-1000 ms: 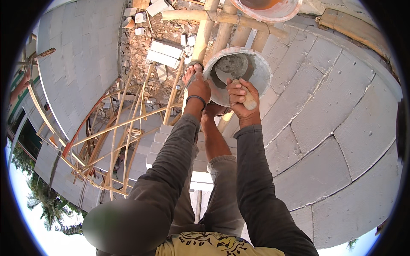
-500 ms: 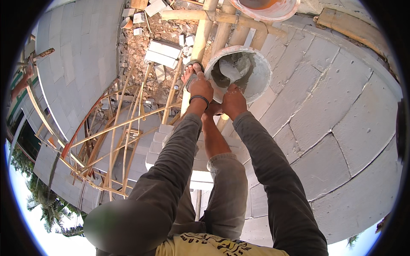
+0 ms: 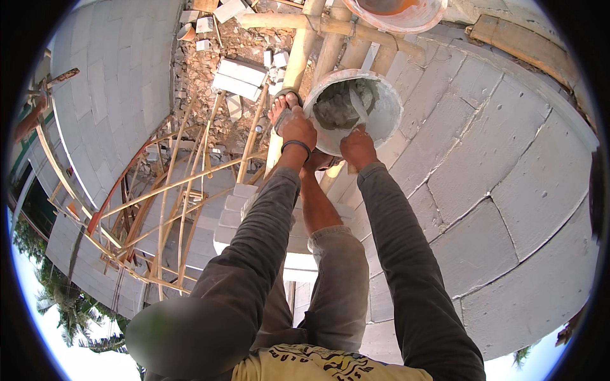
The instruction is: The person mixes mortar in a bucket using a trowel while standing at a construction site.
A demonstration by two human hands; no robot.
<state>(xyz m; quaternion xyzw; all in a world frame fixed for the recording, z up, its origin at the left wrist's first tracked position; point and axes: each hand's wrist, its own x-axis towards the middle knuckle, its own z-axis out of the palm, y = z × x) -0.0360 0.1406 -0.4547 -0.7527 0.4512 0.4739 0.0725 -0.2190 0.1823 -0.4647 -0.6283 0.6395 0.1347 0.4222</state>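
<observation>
A pale, mortar-smeared bucket [image 3: 389, 113] stands on the bamboo poles in front of me, with wet grey mortar [image 3: 333, 108] inside. My left hand [image 3: 297, 131] is closed on the bucket's left rim. My right hand [image 3: 358, 148], at the near side of the bucket, is wrapped round the handle of a trowel. The trowel's blade [image 3: 359, 106] reaches into the bucket, turned nearly edge-on, its far end at the mortar. My left hand hides part of my sandalled foot, which rests on a pole.
A grey block wall [image 3: 476, 235] rises on the right. Bamboo poles [image 3: 298, 54] run ahead, crossed by another pole. A second bucket [image 3: 406, 22] stands at the far edge. White blocks [image 3: 238, 79] lie on the rubble below, and bamboo scaffolding [image 3: 168, 209] stands lower left.
The trowel blade has turned from flat to nearly edge-on and shifted right in the bucket, uncovering more mortar. My right hand has moved slightly right and nearer. My left hand keeps its hold.
</observation>
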